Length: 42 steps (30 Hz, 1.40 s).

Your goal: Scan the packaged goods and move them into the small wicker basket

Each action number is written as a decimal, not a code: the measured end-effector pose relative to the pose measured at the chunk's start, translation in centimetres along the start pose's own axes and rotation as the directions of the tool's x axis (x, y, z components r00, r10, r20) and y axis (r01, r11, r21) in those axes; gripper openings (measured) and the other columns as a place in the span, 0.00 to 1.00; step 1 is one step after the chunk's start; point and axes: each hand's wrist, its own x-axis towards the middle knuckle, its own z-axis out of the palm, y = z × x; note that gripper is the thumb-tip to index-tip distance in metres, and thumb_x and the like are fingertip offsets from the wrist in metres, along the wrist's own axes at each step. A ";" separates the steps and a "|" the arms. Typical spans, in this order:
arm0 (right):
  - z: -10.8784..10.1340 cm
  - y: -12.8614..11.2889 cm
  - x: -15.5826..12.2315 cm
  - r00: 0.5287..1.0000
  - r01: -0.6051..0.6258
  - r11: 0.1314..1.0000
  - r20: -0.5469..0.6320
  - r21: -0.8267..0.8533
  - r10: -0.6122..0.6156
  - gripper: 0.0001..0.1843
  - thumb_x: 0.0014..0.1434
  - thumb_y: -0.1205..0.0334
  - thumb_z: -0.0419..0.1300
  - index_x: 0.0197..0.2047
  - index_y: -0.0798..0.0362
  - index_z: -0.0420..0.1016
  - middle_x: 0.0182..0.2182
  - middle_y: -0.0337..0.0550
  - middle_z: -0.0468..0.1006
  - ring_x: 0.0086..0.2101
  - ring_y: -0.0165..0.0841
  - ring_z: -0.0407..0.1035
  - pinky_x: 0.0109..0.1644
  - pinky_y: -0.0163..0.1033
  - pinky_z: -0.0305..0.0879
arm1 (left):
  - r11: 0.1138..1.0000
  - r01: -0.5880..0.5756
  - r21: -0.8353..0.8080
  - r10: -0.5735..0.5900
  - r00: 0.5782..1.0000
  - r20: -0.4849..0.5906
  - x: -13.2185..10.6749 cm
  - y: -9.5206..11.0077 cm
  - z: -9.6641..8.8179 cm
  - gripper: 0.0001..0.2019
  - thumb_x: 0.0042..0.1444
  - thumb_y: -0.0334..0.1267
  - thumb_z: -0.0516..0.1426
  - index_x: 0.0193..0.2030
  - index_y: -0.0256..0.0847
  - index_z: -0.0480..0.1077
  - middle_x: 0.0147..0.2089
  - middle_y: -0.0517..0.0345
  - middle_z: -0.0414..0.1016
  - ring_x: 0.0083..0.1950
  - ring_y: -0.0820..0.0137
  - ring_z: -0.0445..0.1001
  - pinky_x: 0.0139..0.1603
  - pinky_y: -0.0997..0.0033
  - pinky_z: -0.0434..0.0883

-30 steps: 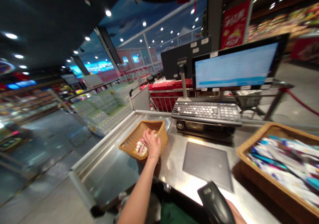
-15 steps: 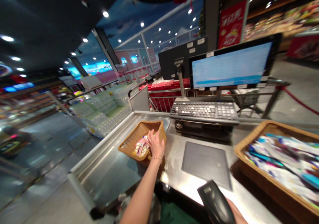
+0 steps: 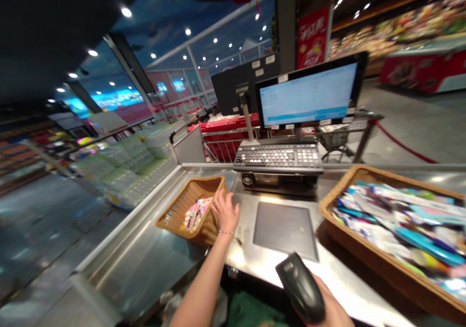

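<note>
Gripping the scanner (image 3: 300, 288) with right fingers (image 3: 323, 295), left fingers (image 3: 219, 200) spread open at basket (image 3: 174, 209) rim

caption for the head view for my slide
At a shop checkout, the left hand sits at the rim of a small wicker basket while the right hand grips a black barcode scanner.

Left arm (image 3: 206, 281) outstretched, right hand (image 3: 329, 310) held low.
Left hand (image 3: 227, 214) open, fingers (image 3: 219, 201) spread, palm down; right hand curled in a grip.
</note>
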 end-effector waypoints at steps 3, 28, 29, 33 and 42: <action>0.1 -0.1 0.1 1.000 0.004 1.000 0.010 -0.003 -0.004 0.27 0.47 0.49 0.61 0.50 0.50 0.77 0.51 0.48 0.78 0.54 0.47 0.69 0.58 0.45 0.65 | 1.000 -0.023 -0.017 0.023 1.000 0.003 -0.1 0.7 0.3 0.17 0.52 0.34 0.58 0.51 0.41 0.68 0.63 0.41 0.61 0.68 0.50 0.53 0.64 0.34 0.50; -1.8 -0.7 0.6 0.995 0.094 0.994 0.031 -0.058 -0.092 0.22 0.53 0.55 0.59 0.52 0.50 0.75 0.47 0.48 0.79 0.48 0.43 0.73 0.56 0.46 0.67 | 0.974 -0.167 -0.154 0.185 0.977 0.107 -1.5 7.9 1.3 0.18 0.52 0.31 0.58 0.51 0.43 0.69 0.64 0.42 0.60 0.69 0.51 0.52 0.65 0.30 0.49; -2.0 -0.7 0.6 0.996 0.088 0.994 0.026 -0.058 -0.087 0.22 0.53 0.55 0.59 0.52 0.50 0.75 0.47 0.48 0.79 0.48 0.43 0.73 0.56 0.46 0.67 | 0.972 -0.174 -0.158 0.192 0.975 0.108 -1.5 8.1 1.3 0.18 0.52 0.31 0.58 0.51 0.43 0.68 0.64 0.42 0.60 0.69 0.51 0.52 0.65 0.30 0.49; -2.3 -0.3 0.5 0.999 0.042 0.994 0.016 -0.106 -0.041 0.23 0.53 0.52 0.59 0.51 0.51 0.76 0.51 0.49 0.77 0.52 0.46 0.71 0.57 0.49 0.66 | 0.961 -0.205 -0.183 0.227 0.968 0.108 -1.7 9.2 1.6 0.18 0.52 0.31 0.58 0.51 0.42 0.68 0.65 0.42 0.59 0.69 0.51 0.51 0.65 0.30 0.48; -2.1 2.5 0.6 0.999 0.031 0.983 -0.003 -0.180 -0.032 0.26 0.54 0.52 0.58 0.53 0.56 0.74 0.54 0.54 0.75 0.55 0.47 0.68 0.61 0.52 0.62 | 0.930 -0.280 -0.239 0.315 0.941 0.123 -2.8 11.4 2.3 0.18 0.51 0.30 0.58 0.50 0.42 0.68 0.65 0.42 0.58 0.69 0.51 0.52 0.65 0.30 0.48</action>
